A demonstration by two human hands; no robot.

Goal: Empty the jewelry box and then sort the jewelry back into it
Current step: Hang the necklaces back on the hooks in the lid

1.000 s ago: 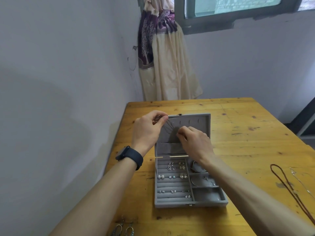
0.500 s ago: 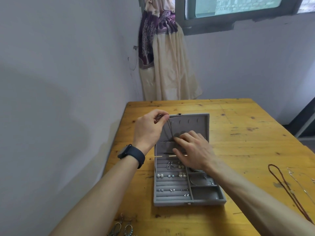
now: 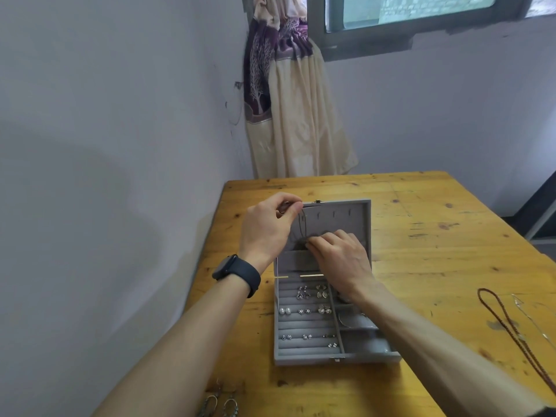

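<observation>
Jewelry box (image 3: 316, 358) sits on wooden table (image 3: 436, 236); curtain (image 3: 301, 115) hangs beside window (image 3: 406, 7).

A plain home room: wooden table (image 3: 421, 266), tied-back curtain (image 3: 294, 115), window (image 3: 406, 13).

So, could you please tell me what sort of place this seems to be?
Most likely a room in a home: a wooden table stands in a corner, a tied-back patterned curtain hangs beside a window, and a grey jewelry box lies open on the table.
</observation>
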